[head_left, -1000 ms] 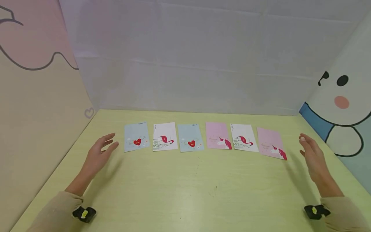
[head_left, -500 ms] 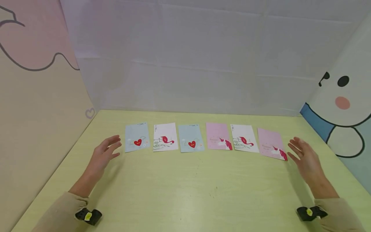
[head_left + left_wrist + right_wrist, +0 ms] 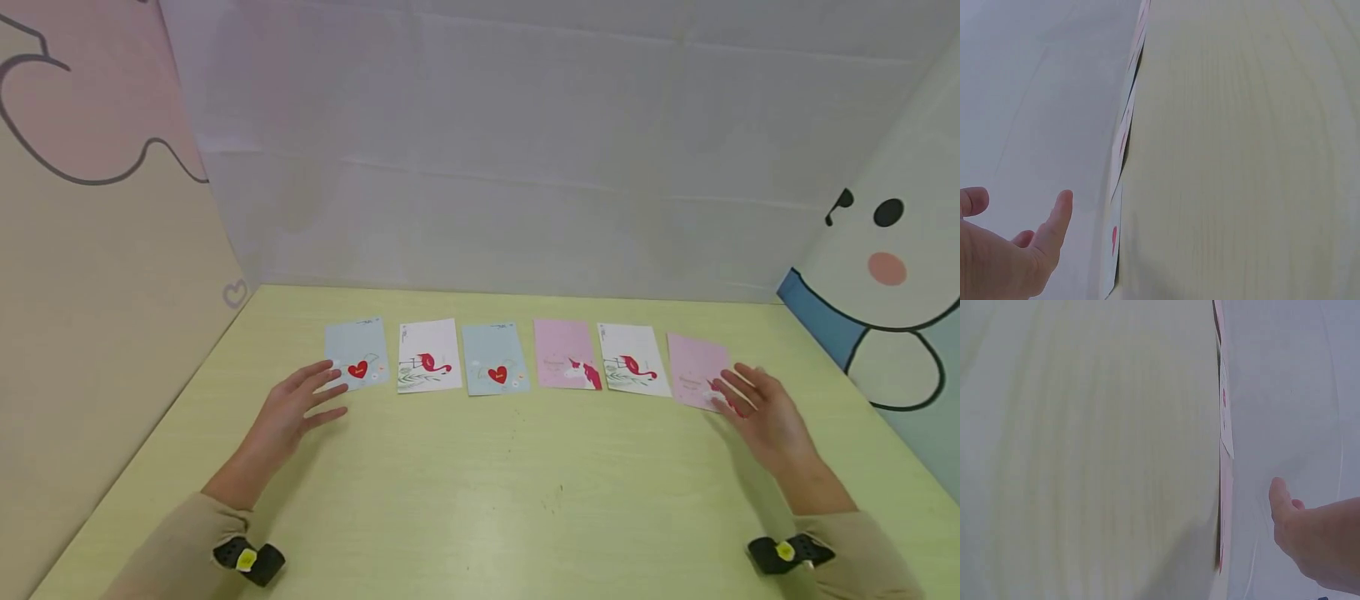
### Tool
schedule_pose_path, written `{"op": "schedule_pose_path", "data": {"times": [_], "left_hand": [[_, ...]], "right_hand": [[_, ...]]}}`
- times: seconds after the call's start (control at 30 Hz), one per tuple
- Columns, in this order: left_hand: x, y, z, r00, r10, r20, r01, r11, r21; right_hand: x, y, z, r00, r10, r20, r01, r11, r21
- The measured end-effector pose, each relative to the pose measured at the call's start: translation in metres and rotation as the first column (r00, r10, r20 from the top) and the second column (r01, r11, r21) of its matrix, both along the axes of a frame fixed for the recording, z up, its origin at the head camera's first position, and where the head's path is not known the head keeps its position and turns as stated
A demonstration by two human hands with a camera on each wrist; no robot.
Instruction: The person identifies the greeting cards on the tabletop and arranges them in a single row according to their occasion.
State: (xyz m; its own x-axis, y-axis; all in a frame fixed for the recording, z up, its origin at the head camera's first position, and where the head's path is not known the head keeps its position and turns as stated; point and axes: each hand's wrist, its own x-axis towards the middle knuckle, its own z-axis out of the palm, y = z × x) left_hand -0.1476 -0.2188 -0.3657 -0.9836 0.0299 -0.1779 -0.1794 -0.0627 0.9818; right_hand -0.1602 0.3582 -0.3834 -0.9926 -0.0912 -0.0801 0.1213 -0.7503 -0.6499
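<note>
Several cards lie in a row across the back of the table. At the left end is a light blue card (image 3: 352,340) with a red heart; my left hand (image 3: 288,412), fingers spread, overlaps its lower left corner in the head view. A white flamingo card (image 3: 429,346), another blue heart card (image 3: 491,346), a pink unicorn card (image 3: 561,342) and a second white flamingo card (image 3: 628,342) follow. My right hand (image 3: 772,417) has its fingers loosely extended over the lower right of the pink unicorn card (image 3: 693,358) at the right end. Neither hand holds anything.
The pale wooden table (image 3: 480,483) meets a white sheet (image 3: 480,167) hung behind the cards. Printed panels stand at both sides, a beige and pink one (image 3: 97,292) on the left and one with a cartoon face (image 3: 840,283) on the right. Black bands (image 3: 251,560) sit on both wrists.
Both hands have moved inward from the table's sides, the left one rightward and the right one leftward, and their fingers have spread. The cards stay where they were.
</note>
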Motion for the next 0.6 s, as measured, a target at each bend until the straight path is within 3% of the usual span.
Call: {"op": "schedule_pose_path", "data": {"times": [0.23, 0.6], "left_hand": [[-0.003, 0.008, -0.005, 1.0, -0.009, 0.026, 0.01, 1.0, -0.012], [-0.007, 0.025, -0.008, 0.999, -0.034, 0.034, 0.033, 0.999, 0.017]], "right_hand": [[-0.002, -0.012, -0.002, 0.999, 0.035, 0.035, -0.034, 0.999, -0.042], [-0.004, -0.034, 0.001, 0.995, 0.067, 0.072, -0.072, 0.995, 0.071]]}}
